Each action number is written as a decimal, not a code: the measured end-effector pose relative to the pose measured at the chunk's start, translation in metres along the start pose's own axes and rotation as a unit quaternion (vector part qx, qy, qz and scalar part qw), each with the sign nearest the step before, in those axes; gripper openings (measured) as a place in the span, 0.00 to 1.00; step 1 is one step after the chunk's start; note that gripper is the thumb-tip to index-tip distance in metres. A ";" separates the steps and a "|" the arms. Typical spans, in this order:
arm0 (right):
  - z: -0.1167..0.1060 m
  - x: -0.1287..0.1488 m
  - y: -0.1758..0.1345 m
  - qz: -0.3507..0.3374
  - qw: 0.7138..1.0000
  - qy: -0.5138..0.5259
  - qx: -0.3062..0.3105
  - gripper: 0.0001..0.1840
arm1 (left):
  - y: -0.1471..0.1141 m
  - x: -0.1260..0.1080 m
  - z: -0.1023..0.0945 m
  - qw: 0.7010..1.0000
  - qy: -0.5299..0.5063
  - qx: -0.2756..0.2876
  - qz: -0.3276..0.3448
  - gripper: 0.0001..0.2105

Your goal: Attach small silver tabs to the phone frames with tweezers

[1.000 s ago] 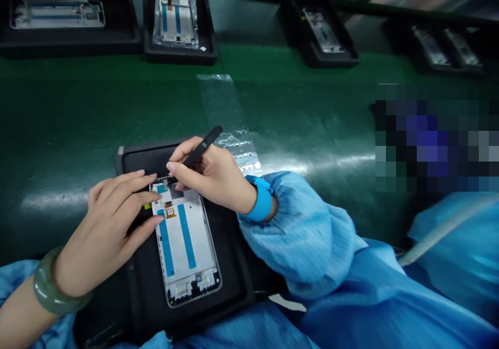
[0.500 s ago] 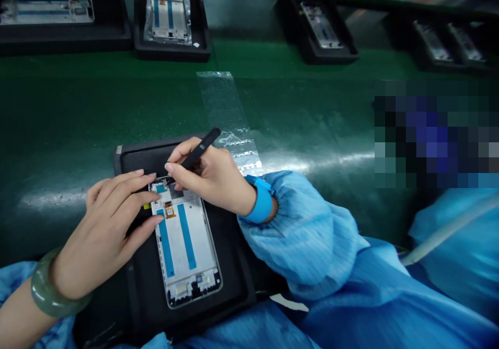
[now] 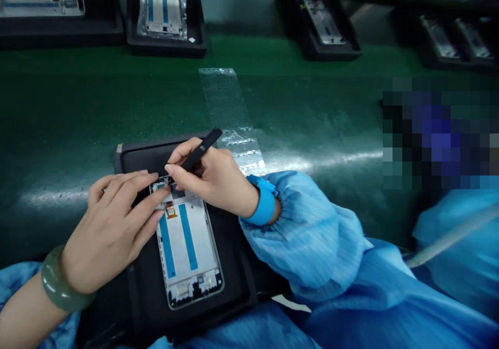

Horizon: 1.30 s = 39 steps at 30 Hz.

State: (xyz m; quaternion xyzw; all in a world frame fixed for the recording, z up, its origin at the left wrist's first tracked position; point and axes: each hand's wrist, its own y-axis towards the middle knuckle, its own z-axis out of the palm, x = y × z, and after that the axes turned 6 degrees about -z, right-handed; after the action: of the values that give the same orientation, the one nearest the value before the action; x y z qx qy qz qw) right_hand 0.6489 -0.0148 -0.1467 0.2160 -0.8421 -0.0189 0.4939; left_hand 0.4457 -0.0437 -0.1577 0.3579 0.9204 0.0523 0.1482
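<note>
A phone frame (image 3: 177, 245) with two blue adhesive strips and a small orange flex cable (image 3: 170, 210) lies in a black tray (image 3: 237, 281) in front of me. My left hand (image 3: 119, 214) rests its outstretched fingers on the frame's upper left edge and corner, one fingertip reaching over the top part. In my right hand (image 3: 212, 177), black tweezers (image 3: 200, 150) are held like a pen, slanting down to the frame's top end. Their tips are hidden by my fingers.
Clear film strips (image 3: 228, 99) lie on the green table (image 3: 312, 110) beyond my right hand. Further black trays (image 3: 166, 49) with phone frames (image 3: 323, 19) stand along the back. At right, a blue sleeve (image 3: 460, 235) of another person shows near a pixelated patch.
My left hand has shifted slightly right, one finger now reaching further over the top of the frame. The right hand keeps its place with the tweezers. The view has moved a little.
</note>
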 end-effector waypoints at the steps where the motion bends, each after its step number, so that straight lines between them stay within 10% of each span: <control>1: 0.000 0.001 0.000 0.001 1.000 -0.002 0.001 0.04 | 0.001 -0.001 -0.001 1.000 0.008 -0.001 0.000 0.14; 16: 0.001 -0.006 -0.002 0.030 0.989 0.135 -0.054 0.09 | 0.000 -0.015 0.005 0.999 0.014 -0.016 -0.047 0.16; 39: 0.008 0.004 -0.004 -0.147 0.977 -0.153 0.005 0.05 | 0.000 -0.015 0.009 0.997 -0.024 -0.025 -0.074 0.15</control>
State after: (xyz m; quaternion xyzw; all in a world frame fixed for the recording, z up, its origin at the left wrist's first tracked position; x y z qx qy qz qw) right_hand 0.6421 -0.0213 -0.1482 0.3344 -0.8668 -0.1203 0.3497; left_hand 0.4592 -0.0542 -0.1626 0.2862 0.9389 0.0560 0.1826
